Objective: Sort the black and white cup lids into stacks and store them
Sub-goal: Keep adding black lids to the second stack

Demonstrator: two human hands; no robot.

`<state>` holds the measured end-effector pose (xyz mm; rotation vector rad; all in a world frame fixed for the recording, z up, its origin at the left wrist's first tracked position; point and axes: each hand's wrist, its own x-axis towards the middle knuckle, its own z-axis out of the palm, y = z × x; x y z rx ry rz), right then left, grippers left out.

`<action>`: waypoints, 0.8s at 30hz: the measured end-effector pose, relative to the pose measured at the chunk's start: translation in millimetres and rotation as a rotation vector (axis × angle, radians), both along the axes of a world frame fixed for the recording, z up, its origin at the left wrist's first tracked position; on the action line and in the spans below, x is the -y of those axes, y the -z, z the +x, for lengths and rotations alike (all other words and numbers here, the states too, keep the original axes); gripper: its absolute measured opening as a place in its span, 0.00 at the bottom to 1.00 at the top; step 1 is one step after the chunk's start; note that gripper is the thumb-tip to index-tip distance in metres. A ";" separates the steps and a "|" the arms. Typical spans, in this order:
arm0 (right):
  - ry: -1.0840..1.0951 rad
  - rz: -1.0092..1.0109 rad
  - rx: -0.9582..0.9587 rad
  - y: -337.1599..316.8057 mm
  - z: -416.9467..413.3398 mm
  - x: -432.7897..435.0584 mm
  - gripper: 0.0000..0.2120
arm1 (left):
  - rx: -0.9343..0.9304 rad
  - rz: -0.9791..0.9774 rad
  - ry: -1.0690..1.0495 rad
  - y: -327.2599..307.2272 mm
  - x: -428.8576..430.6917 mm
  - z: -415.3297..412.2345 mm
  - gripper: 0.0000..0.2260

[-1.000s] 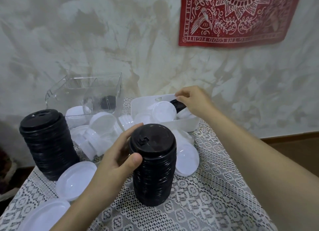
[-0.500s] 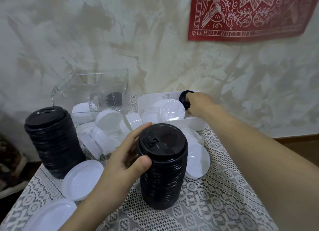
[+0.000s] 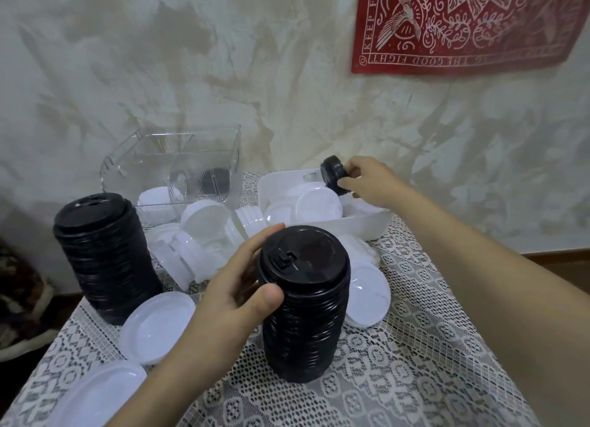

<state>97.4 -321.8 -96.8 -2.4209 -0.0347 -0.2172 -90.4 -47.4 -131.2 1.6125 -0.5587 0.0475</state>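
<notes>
Lids on lace surface, both hands busy
L hand point(image 3: 236, 286) grips near black stack point(image 3: 303, 315) (thumb in front); R hand point(image 3: 370, 184) pinches one black lid point(image 3: 332, 174) over white bin point(image 3: 367, 223).

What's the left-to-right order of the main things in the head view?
Tall black stack → clear box → left hand → second black stack, which it grips → right hand, pinching a black lid.

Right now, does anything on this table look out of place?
Yes. The loose white plastic lids in front of the clear plastic box lie in a jumble, some tilted on edge, not stacked. The right hand pinches one black plastic lid over the white rectangular tray holding white lids.
</notes>
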 end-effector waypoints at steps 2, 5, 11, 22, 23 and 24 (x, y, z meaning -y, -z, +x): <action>-0.071 0.275 -0.005 -12.3 -16.5 -0.1 0.06 | -0.001 0.012 0.006 -0.7 -2.2 -0.6 0.41; -0.184 0.514 0.004 -34.0 -46.5 -1.5 0.01 | -0.008 0.037 0.008 -4.5 -8.4 0.6 0.42; -0.411 0.680 -0.119 -76.3 -91.7 -24.2 0.05 | 0.078 -0.042 -0.177 -36.4 -15.5 13.6 0.28; -0.624 0.764 -0.323 -105.3 -116.0 -73.3 0.11 | 0.119 0.037 -0.272 -85.2 -8.8 44.8 0.39; -0.620 0.741 -0.316 -107.4 -117.2 -75.6 0.11 | 0.127 0.042 -0.296 -86.1 -11.4 42.5 0.38; -0.620 0.709 -0.307 -109.9 -118.9 -77.8 0.13 | 0.139 0.058 -0.320 -86.5 -14.9 40.5 0.38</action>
